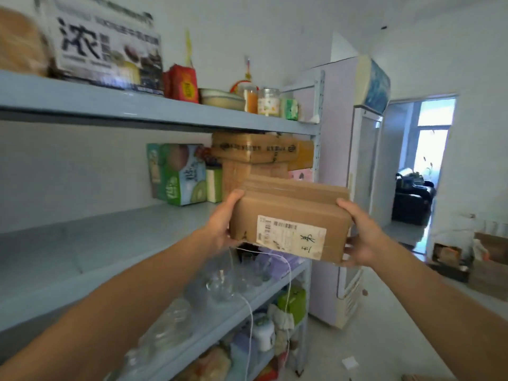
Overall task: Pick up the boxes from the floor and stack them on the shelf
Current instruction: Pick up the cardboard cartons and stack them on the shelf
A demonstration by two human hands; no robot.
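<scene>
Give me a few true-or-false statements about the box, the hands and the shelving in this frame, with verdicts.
1. The left hand and the right hand grip opposite ends of the cardboard box. True.
2. The shipping label on it faces away from the camera. False: it faces the camera.
3. Other brown boxes are already stacked on the middle shelf, behind the held one. True.
4. The cardboard box lies on the floor. False: it is held up in the air in front of the shelving.
5. The top shelf holds nothing. False: a red pack and jars, among other things, stand on it.
</scene>
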